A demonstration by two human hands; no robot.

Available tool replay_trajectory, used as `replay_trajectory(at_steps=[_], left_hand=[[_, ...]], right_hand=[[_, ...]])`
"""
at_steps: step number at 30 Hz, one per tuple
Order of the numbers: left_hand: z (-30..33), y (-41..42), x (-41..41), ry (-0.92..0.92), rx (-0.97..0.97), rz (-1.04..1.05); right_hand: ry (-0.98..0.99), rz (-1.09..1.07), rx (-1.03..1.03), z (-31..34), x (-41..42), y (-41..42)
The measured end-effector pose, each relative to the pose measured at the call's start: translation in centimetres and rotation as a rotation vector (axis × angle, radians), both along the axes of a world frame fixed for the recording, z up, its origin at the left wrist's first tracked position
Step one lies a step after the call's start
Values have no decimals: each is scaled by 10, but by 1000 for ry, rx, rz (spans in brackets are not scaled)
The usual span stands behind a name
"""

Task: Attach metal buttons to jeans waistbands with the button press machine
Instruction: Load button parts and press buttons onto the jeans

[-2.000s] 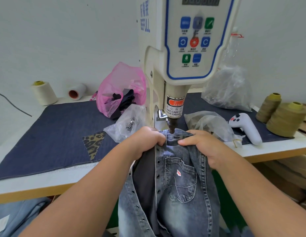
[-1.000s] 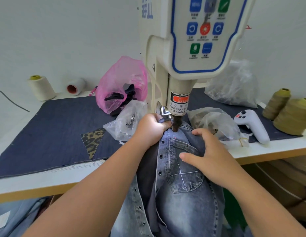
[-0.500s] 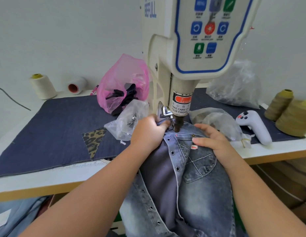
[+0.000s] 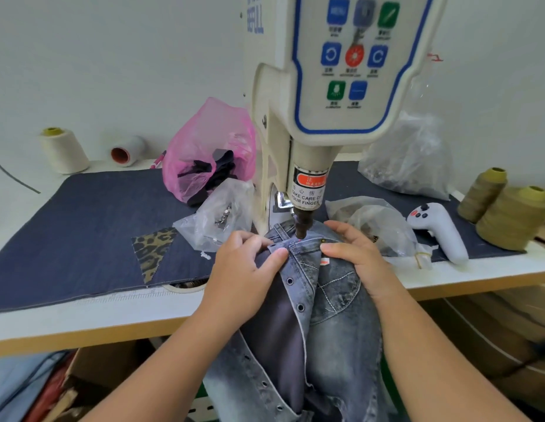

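Grey-washed jeans (image 4: 335,324) hang over the table's front edge, their waistband lying under the dark punch (image 4: 302,225) of the cream button press machine (image 4: 320,95). My left hand (image 4: 243,269) pinches the waistband's left flap just left of the punch, thumb on top. My right hand (image 4: 353,254) grips the waistband from the right, thumb across the denim and fingers curled over the far edge. A small brass rivet (image 4: 323,240) shows beside my right thumb. Several eyelets run down the fly.
A clear bag of metal parts (image 4: 219,216) lies left of the machine, a pink bag (image 4: 210,150) behind it. More clear bags (image 4: 374,220) and a white controller (image 4: 438,231) lie right. Thread cones (image 4: 508,216) stand at far right, and a cream cone (image 4: 62,150) at the back left.
My right hand moved from the pocket up to the waistband beside the punch. My left hand shifted its pinch on the flap, and the jeans slid slightly under the punch.
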State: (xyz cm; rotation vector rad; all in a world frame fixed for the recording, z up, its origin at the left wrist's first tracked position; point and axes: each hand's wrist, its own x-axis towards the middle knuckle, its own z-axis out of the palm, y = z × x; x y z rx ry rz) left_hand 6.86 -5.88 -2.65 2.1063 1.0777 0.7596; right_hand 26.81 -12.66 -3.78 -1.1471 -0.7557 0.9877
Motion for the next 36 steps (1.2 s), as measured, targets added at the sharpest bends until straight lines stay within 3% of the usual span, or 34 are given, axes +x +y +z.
replay_trajectory(at_steps=[8, 13, 16, 36], left_hand=[[11, 14, 15, -199, -172, -64], [1, 15, 17, -325, -404, -69], [-4, 16, 15, -332, -382, -59], [-10, 16, 12, -309, -236, -70]], right_hand=[[93, 46, 26, 5, 8, 1], [-67, -10, 0, 7, 13, -1], [-181, -31, 3, 7, 17, -2], [-107, -13, 75, -8, 18, -9]])
